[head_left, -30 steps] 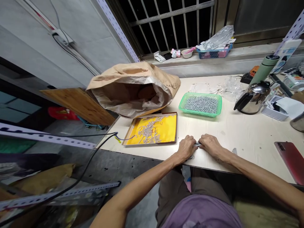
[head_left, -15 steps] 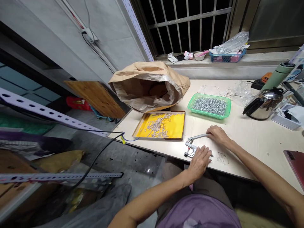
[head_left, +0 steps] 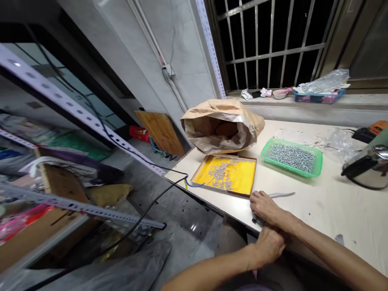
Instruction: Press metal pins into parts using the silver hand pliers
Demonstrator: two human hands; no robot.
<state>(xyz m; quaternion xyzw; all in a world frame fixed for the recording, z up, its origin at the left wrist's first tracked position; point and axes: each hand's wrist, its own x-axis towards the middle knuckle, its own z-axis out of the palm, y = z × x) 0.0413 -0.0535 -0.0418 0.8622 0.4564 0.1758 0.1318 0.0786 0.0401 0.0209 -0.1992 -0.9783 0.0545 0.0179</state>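
Observation:
Snap pliers (head_left: 281,195) lie at the front edge of the table; their long grey upper handle points right, while the jaw is mostly covered by my hands. My left hand (head_left: 269,243) is closed around the lower part of the pliers at the table edge, its fingers partly hidden. Over the jaw, my right hand (head_left: 265,206) has its fingers curled and pressed together; whatever is in them is hidden. Just beyond is a shallow cardboard tray (head_left: 254,178) with a yellow lining and many small metal pins. To its right stands a green plastic basket (head_left: 318,163) full of small silvery screw-like pieces.
An open brown paper sack (head_left: 254,117) lies behind the tray. At the right are a steel kettle (head_left: 368,167) and crumpled clear plastic (head_left: 339,143). A black cable (head_left: 157,190) hangs past the table's left corner, near a perforated metal shelf post (head_left: 100,125).
My right hand has left the upper handle's end and moved left to the pliers' jaw. My left hand has curled closed near the table edge. The view has turned left.

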